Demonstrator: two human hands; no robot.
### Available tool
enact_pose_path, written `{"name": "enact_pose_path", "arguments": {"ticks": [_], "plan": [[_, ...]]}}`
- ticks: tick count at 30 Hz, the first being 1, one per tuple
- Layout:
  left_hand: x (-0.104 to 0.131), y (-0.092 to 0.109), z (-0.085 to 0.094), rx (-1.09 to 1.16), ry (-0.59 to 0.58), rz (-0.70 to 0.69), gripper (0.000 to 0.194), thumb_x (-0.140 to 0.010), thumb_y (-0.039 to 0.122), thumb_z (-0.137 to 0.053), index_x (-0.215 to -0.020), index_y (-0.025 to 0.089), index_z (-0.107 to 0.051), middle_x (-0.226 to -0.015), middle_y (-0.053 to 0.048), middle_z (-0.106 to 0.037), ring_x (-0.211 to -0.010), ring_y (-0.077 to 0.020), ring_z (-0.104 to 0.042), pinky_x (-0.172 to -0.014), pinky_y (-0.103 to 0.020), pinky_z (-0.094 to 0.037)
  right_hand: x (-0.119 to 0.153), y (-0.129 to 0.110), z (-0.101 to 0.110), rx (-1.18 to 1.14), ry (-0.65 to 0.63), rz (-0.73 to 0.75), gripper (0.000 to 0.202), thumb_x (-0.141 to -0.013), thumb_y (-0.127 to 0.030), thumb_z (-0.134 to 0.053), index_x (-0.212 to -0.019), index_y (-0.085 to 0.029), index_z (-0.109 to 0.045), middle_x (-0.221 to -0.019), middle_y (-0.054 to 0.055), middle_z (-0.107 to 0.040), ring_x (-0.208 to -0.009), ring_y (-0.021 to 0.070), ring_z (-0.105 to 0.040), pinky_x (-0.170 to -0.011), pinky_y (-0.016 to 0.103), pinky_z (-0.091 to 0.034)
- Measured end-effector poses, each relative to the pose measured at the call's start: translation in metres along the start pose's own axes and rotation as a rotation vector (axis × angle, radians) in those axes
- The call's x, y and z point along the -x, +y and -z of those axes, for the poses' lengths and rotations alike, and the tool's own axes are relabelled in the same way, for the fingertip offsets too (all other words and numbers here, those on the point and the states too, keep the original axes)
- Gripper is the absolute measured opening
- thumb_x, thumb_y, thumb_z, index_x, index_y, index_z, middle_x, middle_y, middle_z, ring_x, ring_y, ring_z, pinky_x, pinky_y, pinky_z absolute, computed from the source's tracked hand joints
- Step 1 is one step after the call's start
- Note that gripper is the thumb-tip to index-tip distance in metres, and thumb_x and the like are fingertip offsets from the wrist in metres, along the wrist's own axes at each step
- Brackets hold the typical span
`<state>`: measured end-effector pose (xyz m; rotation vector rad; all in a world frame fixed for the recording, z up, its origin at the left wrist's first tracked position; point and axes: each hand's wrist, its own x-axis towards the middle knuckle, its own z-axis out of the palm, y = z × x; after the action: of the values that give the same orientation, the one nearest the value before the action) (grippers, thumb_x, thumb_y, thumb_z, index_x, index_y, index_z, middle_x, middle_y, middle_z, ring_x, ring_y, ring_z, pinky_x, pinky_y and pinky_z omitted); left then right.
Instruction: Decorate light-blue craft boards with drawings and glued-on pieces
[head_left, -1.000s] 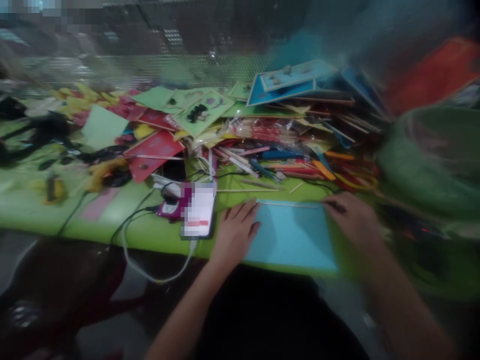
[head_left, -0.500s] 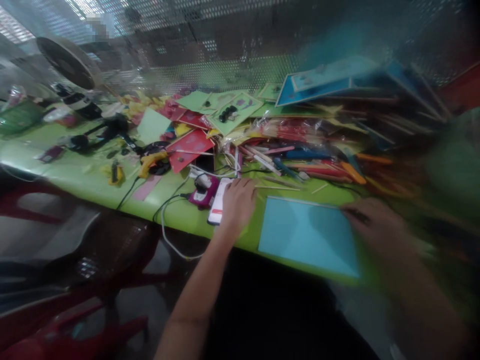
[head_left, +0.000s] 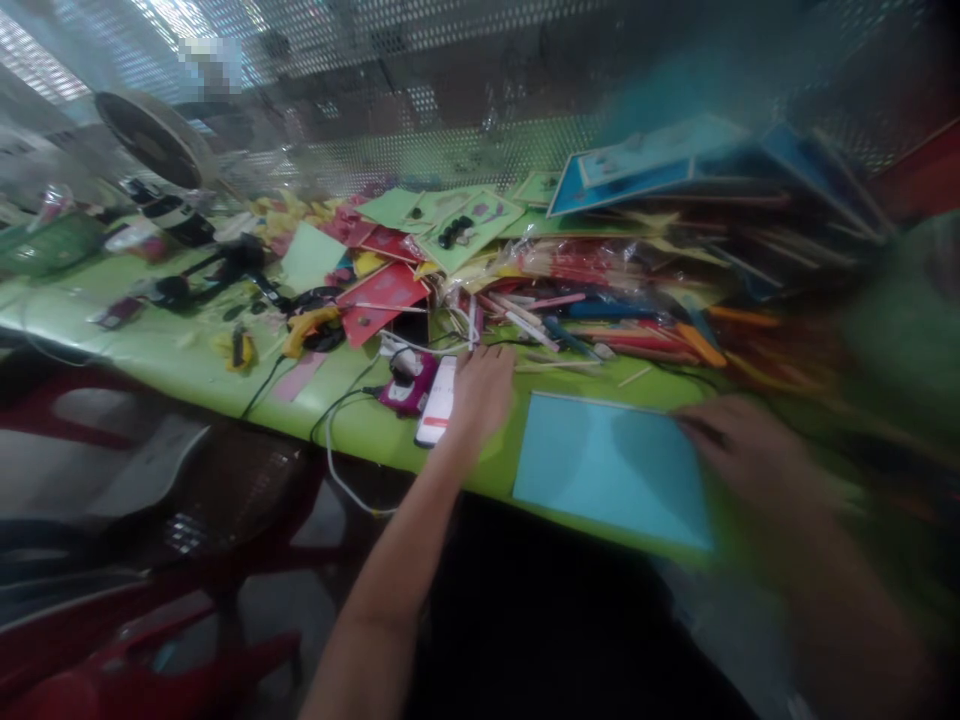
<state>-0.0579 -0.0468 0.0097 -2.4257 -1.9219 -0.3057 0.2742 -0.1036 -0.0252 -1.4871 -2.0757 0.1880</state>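
Observation:
My left hand (head_left: 484,395) rests on the green tabletop against the right side of a smartphone (head_left: 437,402). Its fingers point away from me, slightly apart and bent down, with nothing visible in them. A light blue sheet (head_left: 600,470) lies flat before me, a thin pale stick (head_left: 577,398) running along its far edge. At that edge's right end is my right hand (head_left: 750,450), blurred, thumb and fingers pinched together at the sheet's corner. What they grip is hidden. Loose thin sticks (head_left: 559,367) lie just right of my left fingertips.
A purple power socket (head_left: 407,388) with cables sits left of the phone. Behind lie coloured sticks (head_left: 630,340), a red card (head_left: 384,300), green cards (head_left: 469,228) and blue framed boards (head_left: 630,180). A yellow glue gun (head_left: 309,328) and a fan (head_left: 154,140) are left.
The view has shifted slightly. My left hand has edged forward along the phone, fingertips nearer the sticks. My right hand stays at the blue sheet's far right corner.

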Motion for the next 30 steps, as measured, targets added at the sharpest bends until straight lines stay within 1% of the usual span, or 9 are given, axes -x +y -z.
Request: {"name": "enact_pose_path", "arguments": {"ticks": [3, 6, 8, 10, 13, 15, 19, 26, 30], "plan": [[0.01, 0.005, 0.002, 0.096, 0.019, 0.041, 0.024, -0.101, 0.01, -0.04, -0.109, 0.016, -0.061, -0.101, -0.011, -0.071, -0.099, -0.0264, -0.065, -0.091, -0.041, -0.049, 0.001, 0.002, -0.003, 0.003, -0.026, 0.032, 0.036, -0.101, -0.04, -0.049, -0.103, -0.022, -0.08, -0.102, 0.012, -0.076, -0.095, 0.0271, -0.071, -0.085, 0.041, -0.056], [0.029, 0.017, -0.001, 0.215, -0.008, 0.043, 0.022, -0.105, 0.018, -0.04, -0.113, 0.016, -0.06, -0.102, -0.01, -0.071, -0.094, -0.0232, -0.067, -0.084, -0.036, -0.053, 0.002, 0.006, -0.005, 0.031, -0.044, 0.045, 0.036, -0.101, -0.038, -0.049, -0.108, -0.022, -0.081, -0.108, 0.012, -0.076, -0.1, 0.0281, -0.07, -0.089, 0.043, -0.056], [0.044, 0.025, -0.006, 0.251, -0.034, -0.038, 0.026, -0.106, 0.021, -0.042, -0.122, 0.017, -0.062, -0.113, -0.01, -0.072, -0.096, -0.0218, -0.069, -0.086, -0.035, -0.055, 0.004, 0.008, -0.006, 0.049, -0.056, 0.041, 0.036, -0.101, -0.038, -0.049, -0.112, -0.023, -0.081, -0.11, 0.012, -0.076, -0.101, 0.0286, -0.07, -0.091, 0.044, -0.055], [0.057, 0.031, -0.014, 0.252, -0.053, -0.122, 0.031, -0.105, 0.02, -0.045, -0.131, 0.019, -0.062, -0.13, -0.01, -0.069, -0.103, -0.0212, -0.07, -0.09, -0.036, -0.056, 0.005, 0.01, -0.007, 0.055, -0.053, 0.036, 0.037, -0.101, -0.039, -0.049, -0.113, -0.024, -0.08, -0.111, 0.012, -0.076, -0.102, 0.0289, -0.07, -0.091, 0.045, -0.055], [0.069, 0.034, -0.024, 0.217, -0.045, -0.163, 0.039, -0.104, 0.021, -0.045, -0.14, 0.02, -0.06, -0.15, -0.01, -0.06, -0.113, -0.0224, -0.07, -0.093, -0.037, -0.058, 0.006, 0.012, -0.007, 0.038, -0.057, 0.04, 0.036, -0.102, -0.039, -0.05, -0.112, -0.023, -0.08, -0.111, 0.011, -0.076, -0.103, 0.0283, -0.07, -0.093, 0.044, -0.054], [0.073, 0.035, -0.028, 0.191, -0.058, -0.179, 0.041, -0.105, 0.023, -0.046, -0.144, 0.02, -0.058, -0.155, -0.01, -0.056, -0.114, -0.0228, -0.071, -0.092, -0.037, -0.059, 0.006, 0.013, -0.008, 0.033, -0.074, 0.04, 0.036, -0.102, -0.04, -0.05, -0.113, -0.023, -0.079, -0.111, 0.01, -0.076, -0.103, 0.0278, -0.07, -0.093, 0.043, -0.054], [0.076, 0.036, -0.031, 0.14, -0.092, -0.192, 0.045, -0.105, 0.028, -0.045, -0.148, 0.022, -0.056, -0.158, -0.011, -0.053, -0.105, -0.0235, -0.074, -0.087, -0.039, -0.06, 0.005, 0.014, -0.011, 0.074, -0.079, 0.018, 0.038, -0.102, -0.043, -0.049, -0.111, -0.023, -0.079, -0.108, 0.009, -0.076, -0.101, 0.0284, -0.07, -0.089, 0.044, -0.054], [0.074, 0.037, -0.028, 0.105, -0.125, -0.197, 0.048, -0.105, 0.031, -0.047, -0.152, 0.021, -0.052, -0.164, -0.013, -0.044, -0.099, -0.0238, -0.074, -0.083, -0.039, -0.059, 0.0, 0.008, -0.01, 0.087, -0.04, 0.008, 0.042, -0.102, -0.048, -0.045, -0.103, -0.025, -0.08, -0.104, 0.009, -0.078, -0.098, 0.0286, -0.072, -0.087, 0.042, -0.055], [0.071, 0.039, -0.027, 0.08, -0.152, -0.182, 0.053, -0.105, 0.034, -0.046, -0.156, 0.018, -0.045, -0.165, -0.018, -0.042, -0.098, -0.0253, -0.075, -0.079, -0.039, -0.059, -0.002, 0.005, -0.008, 0.081, -0.034, -0.003, 0.042, -0.1, -0.048, -0.044, -0.1, -0.025, -0.08, -0.103, 0.009, -0.078, -0.097, 0.0289, -0.072, -0.085, 0.042, -0.055]]}}
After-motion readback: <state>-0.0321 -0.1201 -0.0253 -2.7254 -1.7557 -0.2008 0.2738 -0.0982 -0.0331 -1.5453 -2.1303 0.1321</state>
